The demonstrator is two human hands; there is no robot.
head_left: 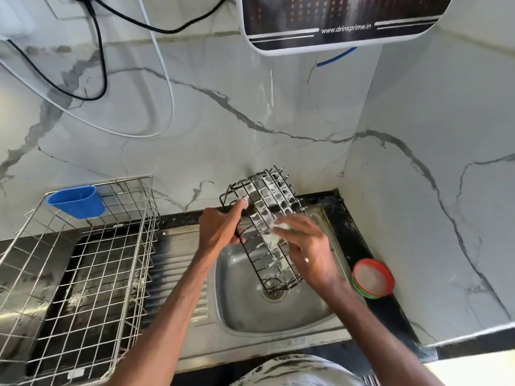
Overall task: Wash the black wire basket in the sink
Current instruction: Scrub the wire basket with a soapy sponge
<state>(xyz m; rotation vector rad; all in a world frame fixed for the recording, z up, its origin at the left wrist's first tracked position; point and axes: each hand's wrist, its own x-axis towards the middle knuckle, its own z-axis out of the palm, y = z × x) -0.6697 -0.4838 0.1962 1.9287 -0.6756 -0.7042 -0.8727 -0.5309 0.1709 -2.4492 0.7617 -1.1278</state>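
Observation:
The black wire basket stands tilted over the steel sink, its lower end near the drain and its upper end leaning toward the wall. Soap foam covers its mesh. My left hand grips the basket's left rim, thumb stretched up along the wire. On the foamy mesh face my right hand holds a soapy scrub pad in its fingers. The pad is mostly hidden by foam and motion blur.
A large steel wire dish rack sits on the left counter with a blue plastic cup holder hung on its back rim. A red-and-green round soap tub stands right of the sink. Cables hang on the marble wall; a water purifier is mounted above.

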